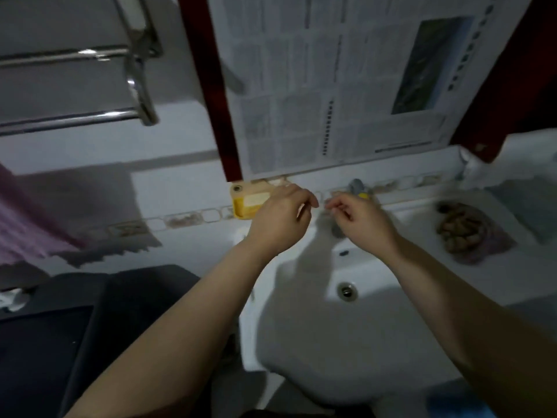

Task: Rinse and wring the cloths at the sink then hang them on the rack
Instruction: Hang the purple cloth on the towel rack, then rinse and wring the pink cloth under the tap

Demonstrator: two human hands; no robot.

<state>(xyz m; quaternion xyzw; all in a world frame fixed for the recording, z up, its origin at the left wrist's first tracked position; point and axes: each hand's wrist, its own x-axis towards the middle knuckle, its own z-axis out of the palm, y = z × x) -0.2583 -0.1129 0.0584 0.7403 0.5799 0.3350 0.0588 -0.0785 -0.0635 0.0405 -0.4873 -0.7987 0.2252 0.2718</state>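
Both arms reach over white sink [301,342]. Left hand [278,220] and right hand [358,220] close together above basin, near back wall, fingers loosely curled, nothing visibly held. Drain [347,291] below right hand. Yellow soap dish [244,203] on wall beside left hand. Chrome rack [90,86] upper left. Pink cloth [21,218] hangs at left edge. Newspaper-covered panel [331,86] above sink. Blurred brown bundle [461,227] on right ledge.

Nothing here can be read. The newspaper [340,86] taped over the mirror at 12 o'clock carries columns of print, a dotted rule and a photo [431,67] toward 1 o'clock, but blur turns every line into grey bands; no headline, word or number comes clear. The yellow soap dish [245,203] at centre, just at 9 o'clock of the hands, has a pale patch on its face with no legible lettering. No brand marks show on the sink [301,327].
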